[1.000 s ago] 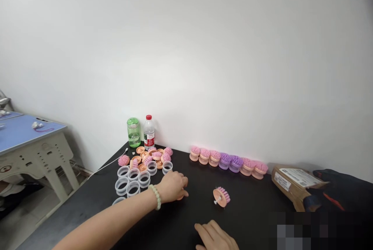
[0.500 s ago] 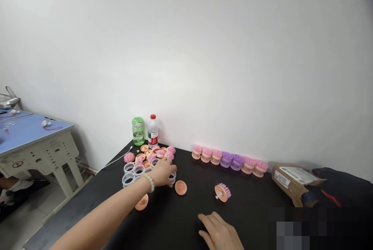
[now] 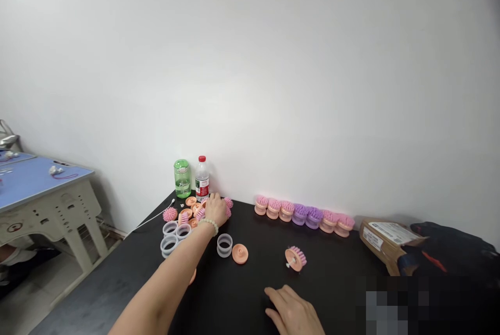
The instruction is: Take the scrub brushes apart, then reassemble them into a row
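Note:
My left hand (image 3: 215, 209) reaches into the pile of brush parts at the back left, its fingers bent down and mostly hidden; what they hold, if anything, does not show. Around it lie pink bristle heads (image 3: 170, 214) and orange caps (image 3: 191, 201). Clear rings (image 3: 170, 243) stand under and beside my left forearm. A separate clear ring (image 3: 224, 245) stands near an orange cap (image 3: 239, 253) lying on the black table (image 3: 250, 304). My right hand (image 3: 295, 311) rests at the front, fingers apart and empty. Beyond it a pink brush head (image 3: 296, 258) lies tilted, a white stem showing.
A row of pink and purple round brushes (image 3: 300, 213) stands along the wall. A green bottle (image 3: 182, 178) and a red-capped water bottle (image 3: 202, 177) stand at the back. At right are a cardboard box (image 3: 385, 244) and dark cloth (image 3: 453, 251). A white cable (image 3: 150, 219) crosses the left edge.
My left hand has moved away from the clear rings, farther back into the pile. One clear ring, earlier mostly covered by that hand, now shows fully. My right hand stays in place.

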